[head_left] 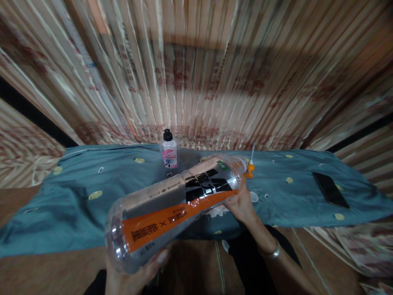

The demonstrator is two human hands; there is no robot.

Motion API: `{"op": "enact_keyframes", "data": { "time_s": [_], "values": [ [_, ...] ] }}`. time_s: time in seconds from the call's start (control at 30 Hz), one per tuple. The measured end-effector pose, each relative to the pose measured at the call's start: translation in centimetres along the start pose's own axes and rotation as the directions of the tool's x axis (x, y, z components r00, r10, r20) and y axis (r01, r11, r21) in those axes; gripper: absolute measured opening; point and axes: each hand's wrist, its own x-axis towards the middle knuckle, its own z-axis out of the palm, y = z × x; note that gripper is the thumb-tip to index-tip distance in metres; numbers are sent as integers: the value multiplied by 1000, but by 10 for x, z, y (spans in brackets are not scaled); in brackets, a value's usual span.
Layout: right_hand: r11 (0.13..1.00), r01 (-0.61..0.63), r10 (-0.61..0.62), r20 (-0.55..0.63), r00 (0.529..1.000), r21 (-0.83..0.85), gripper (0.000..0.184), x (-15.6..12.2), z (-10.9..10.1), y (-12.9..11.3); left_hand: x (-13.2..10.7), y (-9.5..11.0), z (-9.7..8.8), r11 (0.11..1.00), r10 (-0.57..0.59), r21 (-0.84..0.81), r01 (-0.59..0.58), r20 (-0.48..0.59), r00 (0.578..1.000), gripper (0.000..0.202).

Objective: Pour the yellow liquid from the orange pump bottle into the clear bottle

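A big clear plastic bottle (181,196) with a grey, black and orange label lies tilted across my view, held above the cloth-covered table. Its base points to the lower left and its neck to the right. My left hand (138,270) is wrapped round the base end from below. Near the neck, my right hand (241,205) grips the bottle, a silver bracelet on its wrist; the bottle hides part of the fingers. At the mouth sits an orange pump top (250,169) with a thin white tube sticking up.
A small bottle (169,153) with a black cap and pink label stands toward the table's back edge. On the right lies a dark phone (330,190). A round white lid-like piece (254,197) and crumpled white material (217,211) are by my right hand. Striped curtains (196,82) hang behind.
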Motion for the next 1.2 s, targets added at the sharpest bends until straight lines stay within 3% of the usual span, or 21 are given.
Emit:
{"op": "enact_keyframes", "data": {
  "time_s": [0.27,0.43,0.73,1.2],
  "values": [
    [999,10,-10,-2,1000,-32,83,0,0,3,2,-3,-1,1000,21,-16,-21,17,1000,59],
    [999,6,-5,20,1000,-36,84,1,-1,1,3,-4,-2,1000,-15,-10,16,14,1000,68],
    [999,-7,8,16,1000,-37,84,1,-2,-2,2,-3,0,1000,-3,24,2,26,1000,53],
    [1000,2,-2,1,1000,-11,85,1,-1,-3,4,-4,-3,1000,-1,18,1,11,1000,63]
  ]
}}
